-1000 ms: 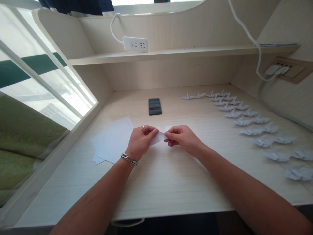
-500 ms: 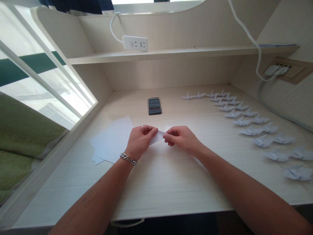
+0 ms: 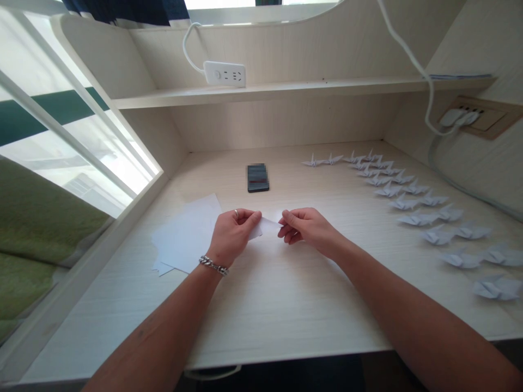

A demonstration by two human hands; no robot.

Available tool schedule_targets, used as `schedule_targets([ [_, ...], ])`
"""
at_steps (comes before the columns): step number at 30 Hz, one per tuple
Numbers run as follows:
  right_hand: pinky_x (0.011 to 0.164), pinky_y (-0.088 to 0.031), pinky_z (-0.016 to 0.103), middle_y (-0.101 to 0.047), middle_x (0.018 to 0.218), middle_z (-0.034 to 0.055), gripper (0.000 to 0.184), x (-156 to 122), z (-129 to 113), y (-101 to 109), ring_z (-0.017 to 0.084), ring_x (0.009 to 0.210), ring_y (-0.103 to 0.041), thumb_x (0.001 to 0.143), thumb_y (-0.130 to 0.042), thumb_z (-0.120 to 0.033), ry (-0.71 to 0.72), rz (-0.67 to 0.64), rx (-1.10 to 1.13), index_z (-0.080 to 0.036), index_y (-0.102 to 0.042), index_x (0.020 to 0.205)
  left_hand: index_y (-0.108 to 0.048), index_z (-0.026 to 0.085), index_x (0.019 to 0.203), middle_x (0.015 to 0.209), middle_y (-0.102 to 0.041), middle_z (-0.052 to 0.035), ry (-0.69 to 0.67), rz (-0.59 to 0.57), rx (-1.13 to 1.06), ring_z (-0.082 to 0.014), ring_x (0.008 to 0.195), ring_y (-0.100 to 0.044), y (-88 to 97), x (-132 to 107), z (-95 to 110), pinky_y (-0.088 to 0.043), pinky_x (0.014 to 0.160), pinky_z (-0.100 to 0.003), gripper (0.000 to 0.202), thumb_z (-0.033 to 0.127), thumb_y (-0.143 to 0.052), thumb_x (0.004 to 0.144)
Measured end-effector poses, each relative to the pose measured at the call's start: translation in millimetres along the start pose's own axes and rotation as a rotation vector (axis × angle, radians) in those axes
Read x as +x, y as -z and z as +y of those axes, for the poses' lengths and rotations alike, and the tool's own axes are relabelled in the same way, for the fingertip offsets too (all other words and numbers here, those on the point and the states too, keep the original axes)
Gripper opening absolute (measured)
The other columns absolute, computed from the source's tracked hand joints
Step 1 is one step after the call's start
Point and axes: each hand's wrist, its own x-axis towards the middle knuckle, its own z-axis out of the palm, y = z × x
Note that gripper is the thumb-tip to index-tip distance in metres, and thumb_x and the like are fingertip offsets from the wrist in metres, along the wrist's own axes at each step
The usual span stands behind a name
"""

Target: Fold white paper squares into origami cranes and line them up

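A small folded piece of white paper [image 3: 268, 225] is held just above the middle of the desk. My left hand [image 3: 233, 231], with a ring and a chain bracelet, pinches its left part between thumb and fingers. On the other side, my right hand [image 3: 304, 225] has thumb and fingertips closed on the paper's narrow right tip. The fingers hide part of the folds. To the left of my left hand lies a loose stack of white paper sheets [image 3: 186, 231]. Several white folded paper cranes [image 3: 420, 219] stand in rows along the desk's right side.
A dark phone [image 3: 257, 178], blurred on its face, lies beyond my hands. Above the desk [image 3: 286, 305] runs a shelf holding a white power strip [image 3: 224, 74]. A white cable [image 3: 408, 49] hangs down to the wall socket [image 3: 486, 117] at right. Railing bars border the left.
My right hand has shifted slightly right and its thumb has lifted. A longer, pointed part of the paper now shows between the hands. My left hand has barely moved.
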Motion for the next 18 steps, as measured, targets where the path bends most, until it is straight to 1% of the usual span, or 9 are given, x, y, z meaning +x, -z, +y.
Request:
schedule_targets([
  [2,0.056,-0.052,0.023,-0.070,0.073,0.0075,0.036,0.3,2.8,-1.0,0.012,0.058,-0.062,0.085,-0.058,-0.049,0.072,-0.021,-0.098,-0.014,-0.065,0.077,-0.071,0.011,0.075,0.065,-0.069,-0.0045,-0.005,0.003,0.010,-0.0120,0.056,-0.058,-0.4,-0.2,0.3,-0.042,0.050,-0.021,0.033,0.044,-0.071,0.071],
  [5,0.057,-0.050,0.023,-0.070,0.072,0.0064,0.033,-0.5,4.5,-3.4,0.011,0.058,-0.061,0.084,-0.060,-0.044,0.179,-0.048,-0.271,-0.014,-0.065,0.072,-0.071,0.012,0.074,0.065,-0.070,-0.0047,-0.017,0.000,0.022,-0.0125,0.056,-0.059,-0.9,-0.6,0.6,-0.042,0.050,-0.021,0.033,0.044,-0.070,0.071],
  [8,0.053,-0.048,0.023,-0.068,0.066,0.0051,0.035,-0.8,4.2,-4.0,0.011,0.053,-0.059,0.088,-0.054,-0.044,0.173,-0.068,-0.309,-0.014,-0.063,0.071,-0.071,0.012,0.074,0.064,-0.070,-0.0046,-0.015,-0.010,0.014,-0.0129,0.056,-0.059,-1.2,-1.3,1.1,-0.043,0.050,-0.022,0.032,0.044,-0.070,0.072],
  [12,0.054,-0.050,0.025,-0.068,0.068,0.0067,0.044,0.8,5.5,-2.9,0.012,0.055,-0.060,0.089,-0.048,-0.052,0.153,-0.085,-0.251,-0.013,-0.062,0.073,-0.071,0.012,0.075,0.065,-0.070,-0.0048,-0.015,-0.017,-0.004,-0.0132,0.055,-0.060,-1.7,-1.8,1.3,-0.044,0.050,-0.022,0.032,0.044,-0.070,0.072],
  [14,0.056,-0.050,0.025,-0.068,0.072,0.0065,0.040,1.6,7.2,-3.8,0.013,0.059,-0.061,0.085,-0.055,-0.052,0.193,-0.052,-0.250,-0.014,-0.064,0.076,-0.070,0.012,0.075,0.065,-0.070,-0.0050,-0.022,-0.019,0.002,-0.0135,0.056,-0.060,-2.1,-1.7,0.5,-0.044,0.050,-0.022,0.032,0.044,-0.070,0.072],
  [16,0.057,-0.050,0.025,-0.067,0.070,0.0041,0.033,1.8,8.7,-6.1,0.013,0.060,-0.061,0.078,-0.066,-0.047,0.244,-0.006,-0.258,-0.015,-0.065,0.081,-0.070,0.012,0.074,0.067,-0.070,-0.0055,-0.035,-0.025,0.022,-0.0139,0.058,-0.060,-2.7,-1.6,-0.5,-0.045,0.051,-0.022,0.032,0.045,-0.070,0.072],
  [18,0.057,-0.050,0.025,-0.066,0.067,0.0026,0.029,1.3,9.0,-8.9,0.013,0.059,-0.061,0.074,-0.071,-0.043,0.261,0.024,-0.248,-0.015,-0.066,0.082,-0.071,0.013,0.074,0.069,-0.071,-0.0060,-0.048,-0.035,0.044,-0.0144,0.060,-0.061,-3.4,-2.0,-1.2,-0.045,0.052,-0.023,0.032,0.045,-0.070,0.072],
])
